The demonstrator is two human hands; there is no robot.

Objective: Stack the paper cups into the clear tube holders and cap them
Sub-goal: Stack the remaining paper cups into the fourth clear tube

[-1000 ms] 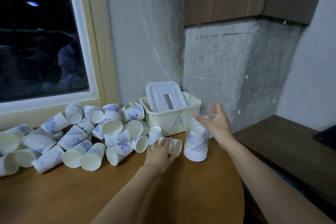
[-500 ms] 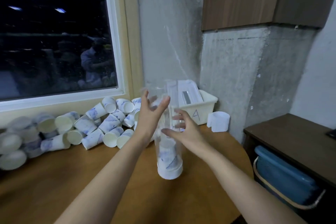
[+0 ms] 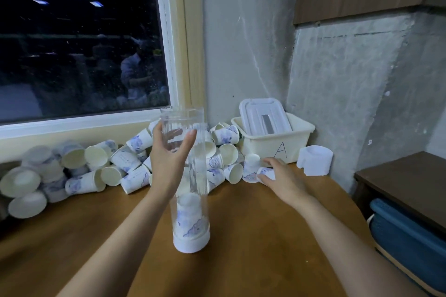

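We see a cream bin [image 3: 260, 148] marked A at the table's [image 3: 253, 260] far right, a dark window [image 3: 84, 43] far left.

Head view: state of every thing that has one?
clear tube: upright, top uncapped
stacked cups: upside down inside the tube's bottom
left hand: grips the tube near its top
right hand: pinches a lying cup
white cap: loose on the table, beside the bin
bin: open, lid tilted inside
cup pile: loose, mostly on their sides
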